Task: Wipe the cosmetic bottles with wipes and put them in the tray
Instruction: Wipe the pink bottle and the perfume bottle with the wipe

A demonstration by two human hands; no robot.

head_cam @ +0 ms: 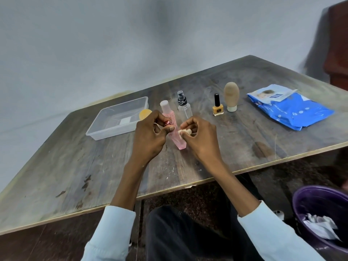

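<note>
bin (pixel 301 202): purple, nearest, on the floor at the person's right; crumpled white wipes inside, count unclear.
worktop (pixel 71 166): scuffed wood, carries everything else.
left hand (pixel 148 136): fingers curled round a small item with a shiny red tip (pixel 167 123); can't tell what it is, looks like a small cosmetic piece.
right hand (pixel 199 136): pinching a wadded wipe (pixel 185 132), held just beside the left hand.
hands overall: close together, each gripping its own thing, both above the worktop.
pink bottle (pixel 171 119): stands between and behind the hands, partly hidden; can't tell if a finger touches it.
step, my read: wiping the small item before it goes to the tray.
doing it well: turn the item in the left fingers, drag the wipe all round, cover cap and base. Keep elbows in; the pink bottle and spray bottle sit just behind and would tip easily.
spray bottle (pixel 183 106): clear, black pump, upright beside the pink one.
nail polish (pixel 217 108): yellow, black cap, upright.
tube (pixel 231 98): beige, standing on its cap, just beside the polish.
tray (pixel 98 129): clear, far left; one round yellow item (pixel 145 113) at its near-right corner.
wipes pack (pixel 293 110): blue, far right, flap open.
count: 4 bottles standing outside the tray, 1 item in hand, 1 in the tray, 1 pack, 1 tray, 1 bin.
</note>
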